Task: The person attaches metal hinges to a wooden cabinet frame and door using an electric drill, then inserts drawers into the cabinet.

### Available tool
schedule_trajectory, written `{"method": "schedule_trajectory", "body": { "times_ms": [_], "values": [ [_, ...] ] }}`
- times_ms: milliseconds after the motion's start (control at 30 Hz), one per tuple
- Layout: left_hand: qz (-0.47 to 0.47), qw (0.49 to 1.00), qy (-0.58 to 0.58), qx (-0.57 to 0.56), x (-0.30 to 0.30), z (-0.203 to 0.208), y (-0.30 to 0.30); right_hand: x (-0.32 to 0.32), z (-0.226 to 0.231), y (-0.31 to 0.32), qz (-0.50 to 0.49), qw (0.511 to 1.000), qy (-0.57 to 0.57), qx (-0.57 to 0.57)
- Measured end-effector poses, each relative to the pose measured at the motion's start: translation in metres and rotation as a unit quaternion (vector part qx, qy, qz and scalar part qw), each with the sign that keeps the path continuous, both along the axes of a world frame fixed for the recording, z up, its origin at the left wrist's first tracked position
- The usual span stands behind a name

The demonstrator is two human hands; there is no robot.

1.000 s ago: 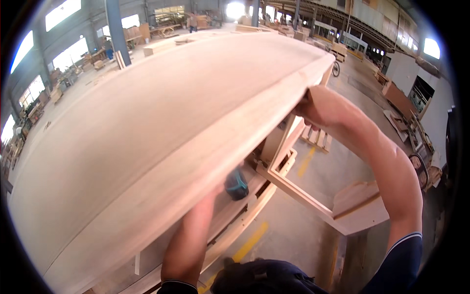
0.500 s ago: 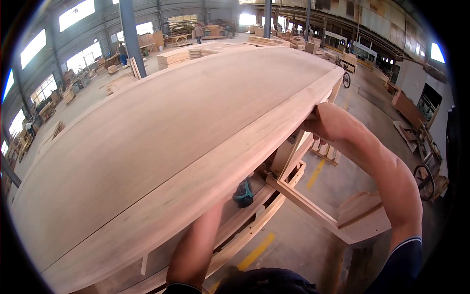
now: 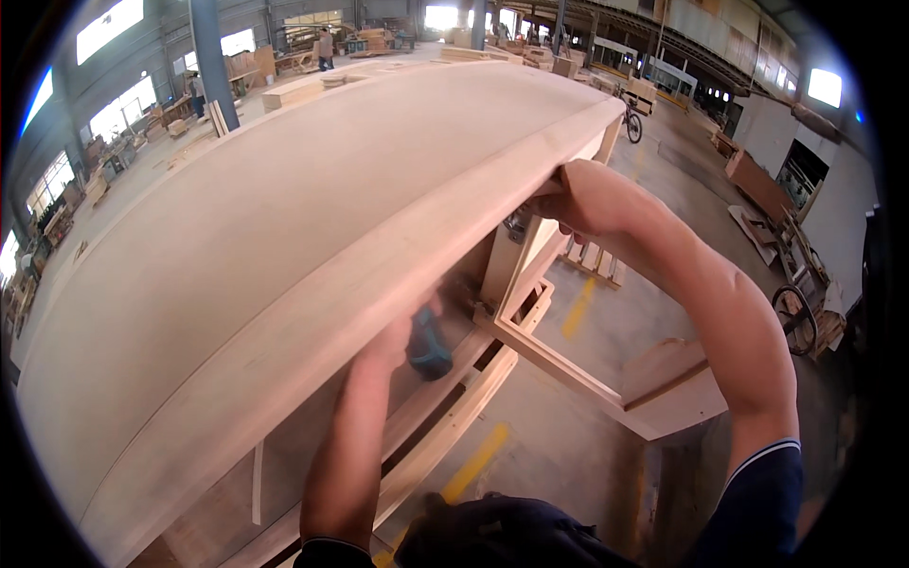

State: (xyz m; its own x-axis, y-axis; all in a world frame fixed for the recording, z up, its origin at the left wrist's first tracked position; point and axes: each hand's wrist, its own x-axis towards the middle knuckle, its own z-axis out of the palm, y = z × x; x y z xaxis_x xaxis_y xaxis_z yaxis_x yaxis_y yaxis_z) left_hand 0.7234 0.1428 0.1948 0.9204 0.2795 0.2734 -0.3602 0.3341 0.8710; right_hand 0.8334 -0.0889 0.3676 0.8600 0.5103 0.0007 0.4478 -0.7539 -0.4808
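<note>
A: Where is the tool?

B: A teal-and-black power tool (image 3: pixel 432 354) sits just below centre, toward six o'clock, under the overhanging edge of a pale wooden panel (image 3: pixel 256 208). The worker's left hand (image 3: pixel 389 343), at the tool's nine o'clock, appears wrapped around its grip — blur and shadow hide most of the fingers.

A: Why so low?

B: Probably because the panel roofs that space, leaving the forearm to enter from six o'clock.

A: And the other hand?

B: The right hand (image 3: pixel 579 204), between one and two o'clock from the tool, curls under the panel's edge near a metal fitting (image 3: pixel 516 225). Whether it pinches anything, one cannot tell; the hold may brace the overhang.

A: Beyond?

B: A wooden frame (image 3: pixel 559 365) juts out at three o'clock, perhaps angled away to give the arms room. Farther along the right hand's bearing, a bicycle (image 3: pixel 633 125) stands.
</note>
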Motion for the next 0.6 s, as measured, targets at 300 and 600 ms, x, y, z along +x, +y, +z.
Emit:
{"method": "schedule_trajectory", "body": {
  "times_ms": [300, 600],
  "values": [
    [0.003, 0.992, 0.065, -0.112, -0.044, -0.063, 0.018, -0.003, 0.004, 0.005, -0.007, 0.999, -0.031, -0.032],
    [0.005, 0.957, 0.203, -0.206, -0.049, -0.147, -0.009, -0.009, 0.001, 0.009, -0.016, 0.999, -0.041, -0.019]
  ]
}}
